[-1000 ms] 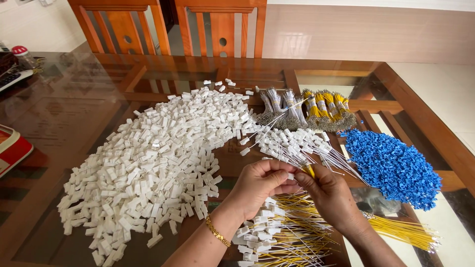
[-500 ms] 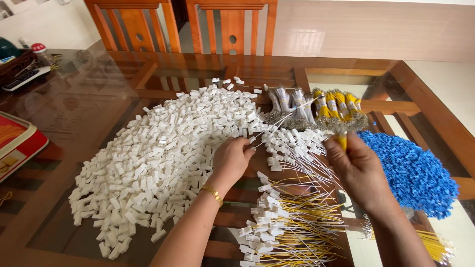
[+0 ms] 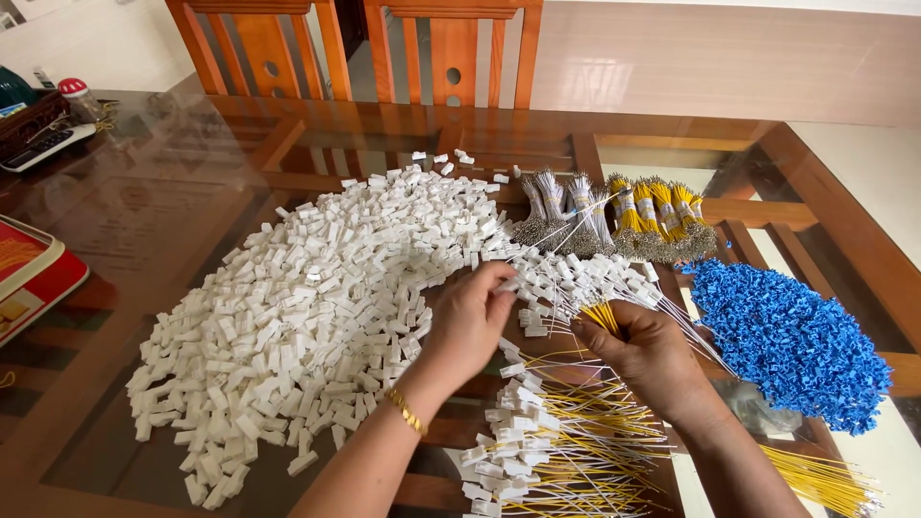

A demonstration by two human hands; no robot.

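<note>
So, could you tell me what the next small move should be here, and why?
Probably the left hand should pinch one white connector from the white pile and carry it to the yellow wires pinched in the right hand. Its fingertips already touch the pile's edge, and the wire ends point that way.

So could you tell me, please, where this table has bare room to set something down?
Bare glass lies left of the white connector pile, up to the red tin, and along the far edge by the chairs. Crowded: between both hands, amid the wires and the blue pile.
</note>
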